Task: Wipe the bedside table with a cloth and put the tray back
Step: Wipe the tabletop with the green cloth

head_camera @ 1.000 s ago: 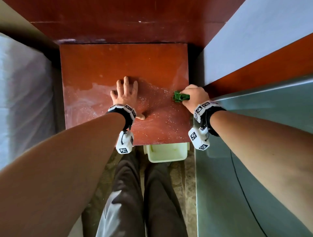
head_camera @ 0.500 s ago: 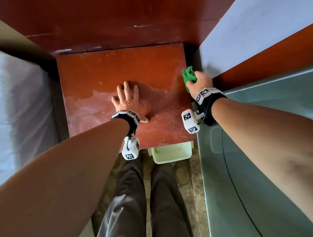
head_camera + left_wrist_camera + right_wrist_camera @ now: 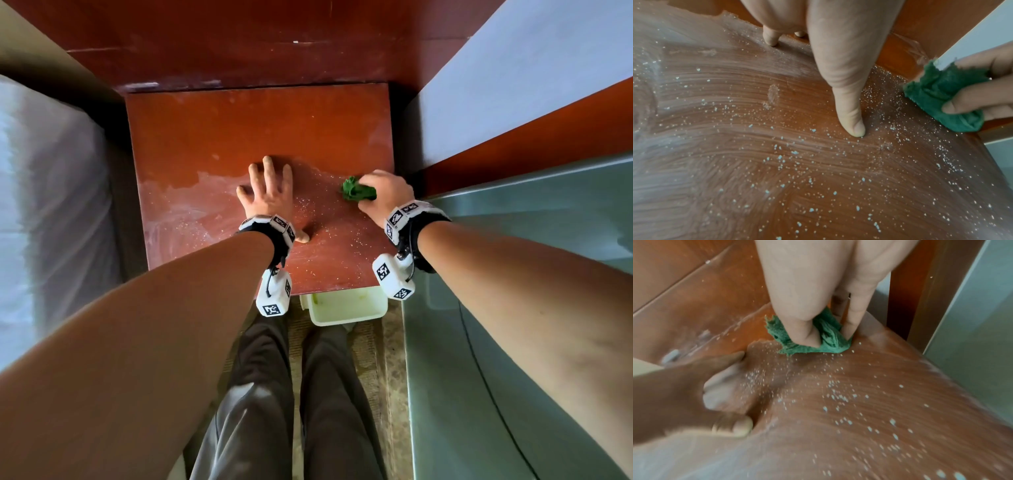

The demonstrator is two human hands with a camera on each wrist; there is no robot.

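Note:
The red-brown bedside table (image 3: 219, 137) fills the middle of the head view; its near half is smeared with white film and dotted with white crumbs (image 3: 781, 160). My right hand (image 3: 383, 195) grips a crumpled green cloth (image 3: 356, 190) (image 3: 941, 95) (image 3: 828, 337) and presses it on the table near the right edge. My left hand (image 3: 269, 192) lies flat on the table's middle with fingers spread, its thumb (image 3: 849, 113) stretched toward the cloth. A pale tray (image 3: 346, 305) sits on the floor below the table's front edge, partly hidden by it.
A bed with a pale cover (image 3: 51, 205) lies left of the table. A grey-green surface (image 3: 513, 308) and a white panel with wood trim (image 3: 513, 85) close in on the right. A dark wood wall (image 3: 257, 41) stands behind. My legs (image 3: 274, 411) stand at the table's front.
My right hand carried the cloth from the table's far right edge back toward me and inward, and now presses it beside my left hand. The left hand stayed flat in place.

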